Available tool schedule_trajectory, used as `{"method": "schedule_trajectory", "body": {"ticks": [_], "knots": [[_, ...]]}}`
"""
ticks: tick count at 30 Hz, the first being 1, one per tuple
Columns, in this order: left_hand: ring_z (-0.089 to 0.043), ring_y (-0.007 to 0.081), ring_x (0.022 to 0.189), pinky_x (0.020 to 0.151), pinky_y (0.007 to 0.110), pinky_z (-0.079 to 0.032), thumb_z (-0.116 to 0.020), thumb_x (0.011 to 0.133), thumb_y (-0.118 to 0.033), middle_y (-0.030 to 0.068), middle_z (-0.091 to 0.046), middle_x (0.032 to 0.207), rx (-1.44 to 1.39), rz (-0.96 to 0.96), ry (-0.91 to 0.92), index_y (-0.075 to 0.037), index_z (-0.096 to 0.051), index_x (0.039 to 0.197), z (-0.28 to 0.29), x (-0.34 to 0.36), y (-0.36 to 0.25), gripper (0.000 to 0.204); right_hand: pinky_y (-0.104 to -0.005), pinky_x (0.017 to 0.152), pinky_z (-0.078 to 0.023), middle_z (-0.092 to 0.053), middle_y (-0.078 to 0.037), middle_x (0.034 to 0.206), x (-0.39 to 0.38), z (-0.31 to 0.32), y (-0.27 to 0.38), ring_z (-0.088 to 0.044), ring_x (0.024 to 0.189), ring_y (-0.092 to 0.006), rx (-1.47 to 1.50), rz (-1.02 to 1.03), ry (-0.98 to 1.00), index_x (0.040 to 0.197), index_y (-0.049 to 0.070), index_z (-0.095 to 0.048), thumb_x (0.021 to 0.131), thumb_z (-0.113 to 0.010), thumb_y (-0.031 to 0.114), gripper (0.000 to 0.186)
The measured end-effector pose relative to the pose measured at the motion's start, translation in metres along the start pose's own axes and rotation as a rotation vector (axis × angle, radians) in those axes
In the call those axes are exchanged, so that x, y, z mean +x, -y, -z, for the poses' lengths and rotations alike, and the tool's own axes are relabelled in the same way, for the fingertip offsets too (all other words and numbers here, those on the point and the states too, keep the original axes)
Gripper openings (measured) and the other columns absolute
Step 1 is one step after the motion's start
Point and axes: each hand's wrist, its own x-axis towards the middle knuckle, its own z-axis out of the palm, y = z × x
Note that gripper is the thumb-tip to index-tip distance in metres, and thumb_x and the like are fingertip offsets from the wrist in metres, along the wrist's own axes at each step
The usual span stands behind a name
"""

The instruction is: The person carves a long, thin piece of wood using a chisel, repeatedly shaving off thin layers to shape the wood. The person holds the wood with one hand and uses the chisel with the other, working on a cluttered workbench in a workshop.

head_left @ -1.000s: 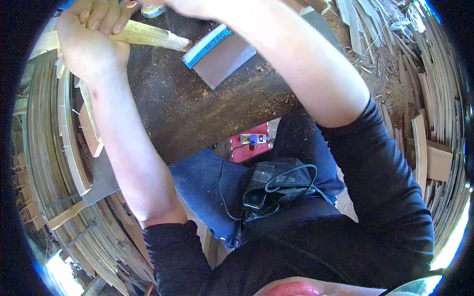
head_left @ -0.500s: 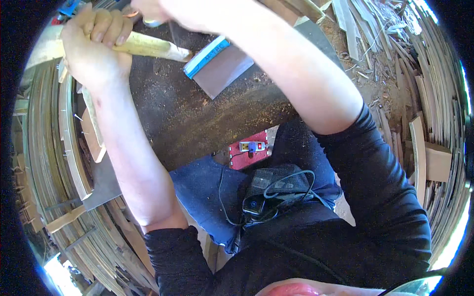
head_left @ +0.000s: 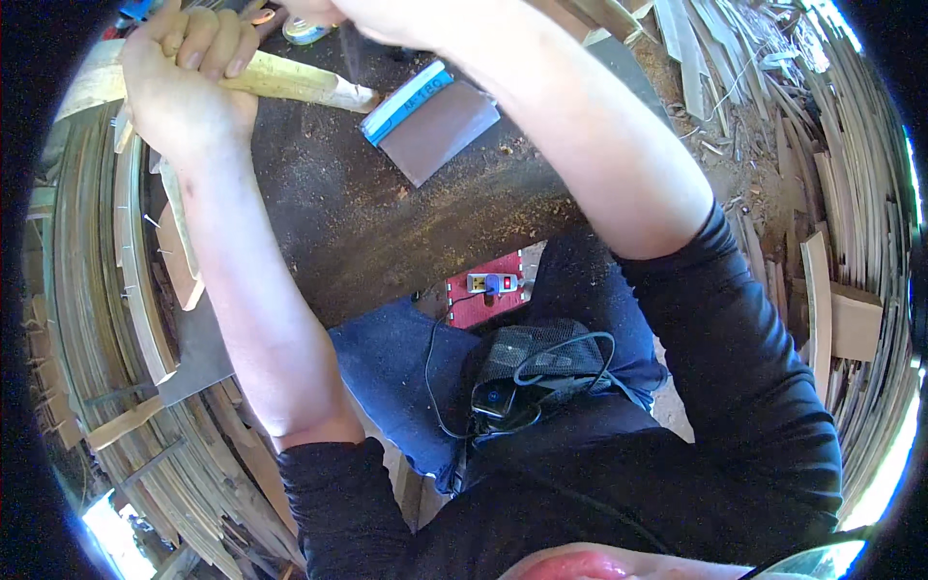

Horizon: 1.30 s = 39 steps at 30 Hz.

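Observation:
My left hand (head_left: 188,87) is closed around a pale, barked-off wooden stick (head_left: 300,82), whose tapered end points right above the dark tabletop. At the top edge my right hand (head_left: 382,17) is partly cut off, its visible fingers curled. Below it a dark, narrow, pointed piece like a blade (head_left: 350,56) hangs down; the grip on it is out of frame. Just right of the stick's tip lies a brown rectangular sheet (head_left: 440,135) with a blue strip (head_left: 411,101) along its far edge, resting on the table.
Sawdust covers the dark table (head_left: 387,217). A round tape-like roll (head_left: 306,29) sits at its far side. Wood strips (head_left: 97,251) are stacked left, with nails in some, and more (head_left: 860,174) right. Below the near edge, a power strip (head_left: 491,283) rests on a red mat.
My right hand and forearm, blurred before, have shifted slightly to the right, uncovering more of the round roll. The stick stays in my left hand, its tip a little higher in view.

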Motion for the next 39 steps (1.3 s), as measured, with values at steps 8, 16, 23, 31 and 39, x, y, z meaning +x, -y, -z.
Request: {"method": "schedule_trajectory", "body": {"ticks": [8,16,23,31,39], "knots": [[-0.022,0.0081,0.043,0.048,0.026,-0.027,-0.042,0.093,-0.018,-0.0064,-0.025,0.052,0.043,-0.025,0.079,-0.019,-0.030,0.060,0.019,0.004,0.003,0.035,-0.0213,0.050,-0.048,-0.067,-0.006,0.069,-0.002,-0.044,-0.051,-0.057,0.052,-0.0105,-0.309,0.473,-0.315,0.088,0.002,-0.065,0.101,-0.052,0.023,0.028],[-0.023,0.0092,0.045,0.050,0.026,-0.027,-0.042,0.094,-0.017,-0.0048,-0.025,0.054,0.011,-0.016,0.093,-0.017,-0.030,0.064,0.012,0.004,0.006,0.032,-0.0211,0.048,-0.046,-0.065,-0.004,0.065,0.000,-0.007,-0.028,-0.059,0.053,-0.0082,0.089,0.085,-0.005,0.087,0.002,-0.066,0.102,-0.051,0.022,0.030],[-0.023,0.0106,0.046,0.050,0.026,-0.027,-0.040,0.094,-0.018,-0.0048,-0.023,0.054,0.059,0.001,-0.008,-0.019,-0.030,0.061,0.019,0.007,-0.003,0.034,-0.0208,0.048,-0.046,-0.063,-0.003,0.063,0.007,-0.005,-0.051,-0.057,0.049,-0.0094,-0.253,0.206,0.035,0.083,0.002,-0.065,0.101,-0.051,0.018,0.028],[-0.021,0.0105,0.046,0.050,0.026,-0.026,-0.043,0.091,-0.017,-0.0042,-0.022,0.054,0.131,-0.024,-0.024,-0.018,-0.025,0.060,0.003,0.001,0.003,0.036,-0.0212,0.039,-0.038,-0.055,0.000,0.055,-0.002,-0.021,-0.005,-0.045,0.042,-0.0078,-0.127,-0.158,-0.098,0.068,0.006,-0.057,0.102,-0.050,0.019,0.037],[-0.021,0.0090,0.046,0.049,0.026,-0.026,-0.041,0.093,-0.015,-0.0049,-0.023,0.053,0.096,-0.011,0.007,-0.019,-0.027,0.060,0.009,0.005,0.010,0.036,-0.0227,0.045,-0.044,-0.062,-0.002,0.065,0.000,-0.014,-0.049,-0.053,0.050,-0.0087,-0.116,0.241,-0.058,0.082,0.002,-0.064,0.103,-0.048,0.020,0.031]]}}
